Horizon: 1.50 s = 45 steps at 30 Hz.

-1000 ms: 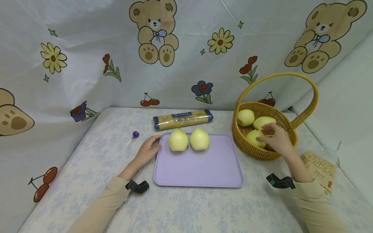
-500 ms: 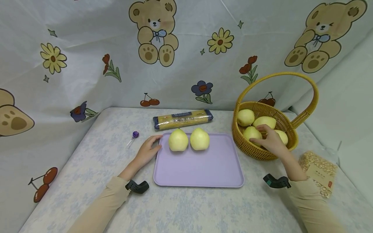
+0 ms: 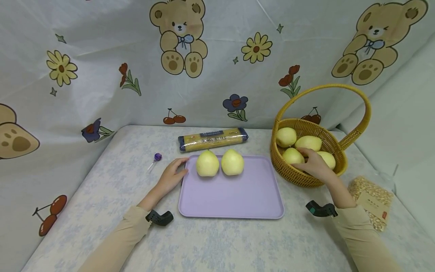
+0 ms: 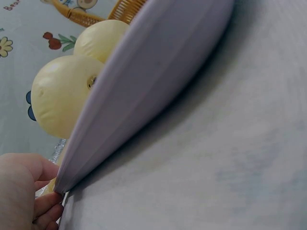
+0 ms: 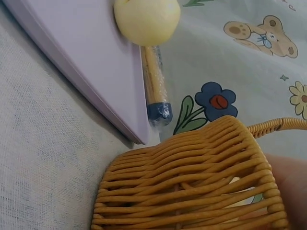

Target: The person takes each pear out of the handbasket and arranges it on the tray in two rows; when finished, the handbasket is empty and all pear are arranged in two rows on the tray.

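The right hand (image 3: 315,165) partly hides a pear (image 3: 291,155) near nine o'clock inside the basket (image 3: 289,174), two o'clock from the tray (image 3: 231,198); thumb and fingers appear clamped on the pear. Wicker screens this in the right wrist view. The left hand (image 3: 171,175), fingers apart, touches the tray's smooth rim at ten o'clock; only its wrist view shows the lower fingers.

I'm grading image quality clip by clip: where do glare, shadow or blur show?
Head view: fairly even light, with shine on the spaghetti packet; left wrist view: dark shadow under the tray, table looking soft; right wrist view: right hand soft and cut off at the edge.
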Each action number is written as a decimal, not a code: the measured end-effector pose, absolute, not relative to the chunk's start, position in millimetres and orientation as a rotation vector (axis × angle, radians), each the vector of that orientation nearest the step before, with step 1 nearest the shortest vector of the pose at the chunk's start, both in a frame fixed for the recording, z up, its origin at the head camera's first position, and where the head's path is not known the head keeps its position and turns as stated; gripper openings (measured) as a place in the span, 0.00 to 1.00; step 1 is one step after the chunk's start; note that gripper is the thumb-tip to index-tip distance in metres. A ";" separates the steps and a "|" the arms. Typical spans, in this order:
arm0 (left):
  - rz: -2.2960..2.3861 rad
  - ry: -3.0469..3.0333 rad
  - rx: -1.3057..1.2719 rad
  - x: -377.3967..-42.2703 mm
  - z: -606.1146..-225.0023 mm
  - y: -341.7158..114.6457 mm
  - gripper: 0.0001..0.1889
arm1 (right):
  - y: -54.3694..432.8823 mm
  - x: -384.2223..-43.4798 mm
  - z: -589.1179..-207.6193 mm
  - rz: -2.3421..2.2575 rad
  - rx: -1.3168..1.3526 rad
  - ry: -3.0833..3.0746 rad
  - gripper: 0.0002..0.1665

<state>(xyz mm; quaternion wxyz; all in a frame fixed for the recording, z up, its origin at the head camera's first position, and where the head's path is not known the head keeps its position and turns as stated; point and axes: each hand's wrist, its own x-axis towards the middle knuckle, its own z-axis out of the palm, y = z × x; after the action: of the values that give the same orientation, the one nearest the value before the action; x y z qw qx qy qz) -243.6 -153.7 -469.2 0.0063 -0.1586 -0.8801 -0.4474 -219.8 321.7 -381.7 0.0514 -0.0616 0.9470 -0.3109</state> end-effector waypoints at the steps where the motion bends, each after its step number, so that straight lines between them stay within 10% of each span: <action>1: -1.400 -2.754 -0.496 -243.6 -468.7 -153.7 0.23 | 321.6 -220.1 -382.5 -0.941 -0.183 2.884 0.45; 45: -1.394 -2.751 -0.498 -242.2 -468.0 -153.4 0.23 | 287.8 -208.1 -343.3 -1.440 0.050 3.019 0.44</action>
<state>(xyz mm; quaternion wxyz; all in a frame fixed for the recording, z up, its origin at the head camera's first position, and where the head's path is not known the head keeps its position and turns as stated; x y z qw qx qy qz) -242.2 -153.4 -468.0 0.0089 -0.1593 -0.8806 -0.4461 -208.1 287.8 -343.3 -0.1018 0.0149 0.8978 -0.4283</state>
